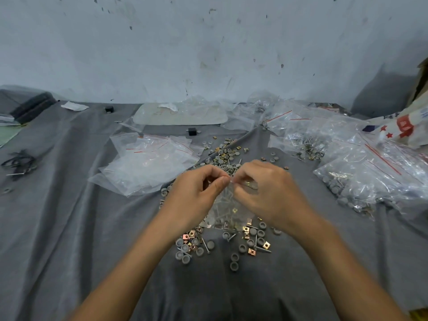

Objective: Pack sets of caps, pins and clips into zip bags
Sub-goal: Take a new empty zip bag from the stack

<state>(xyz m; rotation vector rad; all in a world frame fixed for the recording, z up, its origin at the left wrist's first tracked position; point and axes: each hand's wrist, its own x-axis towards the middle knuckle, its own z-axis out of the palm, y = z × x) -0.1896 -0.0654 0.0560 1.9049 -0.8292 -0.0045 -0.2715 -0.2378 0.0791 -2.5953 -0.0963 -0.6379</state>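
1. Zip bag (231, 212) hangs in the middle of the scene, just above the grey cloth (92, 251). Both hands pinch its top edge. The left hand (199, 193) holds the left part of the mouth between thumb and curled fingers, the right hand (266, 193) holds the right part the same way, and their fingertips almost meet.
2. That pinch suggests the seal is being pressed shut. If a stretch of the strip is skipped, the mouth could stay partly open and small parts could drop out once the bag is put aside.
3. A pin lying across the mouth could keep the strip from closing, and a sharp end could pierce the thin film.
4. The bag hangs right over loose caps (234, 265), pins (264, 249) and clips (266, 245) on the cloth. If the grip slipped, its contents would mix with these and the set's count would be lost.
5. Through the held bag's film show several pins, at least one gold square clip and what look like grey caps near the bottom, though that part is blurred.
6. Flat empty bags (148, 163) with red lines lie piled to the far left of the hands. Filled bags (361, 179) are heaped at the right, with caps and pins visible inside.
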